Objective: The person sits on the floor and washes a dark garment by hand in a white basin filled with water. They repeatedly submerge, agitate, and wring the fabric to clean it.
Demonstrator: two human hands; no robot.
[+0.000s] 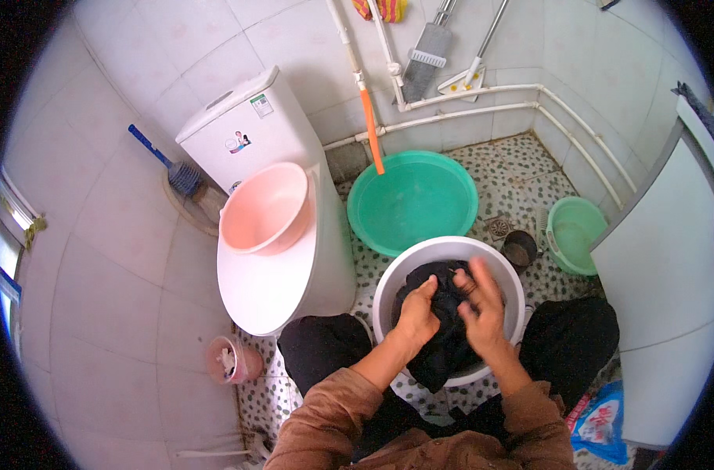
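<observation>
A wet-looking black cloth garment (433,354) is bunched up in a pale grey basin (382,301) between my knees, one end of it hanging over the near rim. My left hand (418,317) is closed on the cloth, thumb on top. Over the right side of the same cloth is my right hand (485,309), its fingers stretched and apart, the fingertips slightly smeared by motion. Whether the right fingertips touch the cloth is hard to make out. The folds hide the basin's bottom.
Beyond the basin lies a wide green tub (412,204) under an orange hose (372,133). A pink basin (263,210) rests on the toilet lid (255,294) at left. To the right are a dark cup (520,249), a light green basin (580,235) and a white cabinet (662,274).
</observation>
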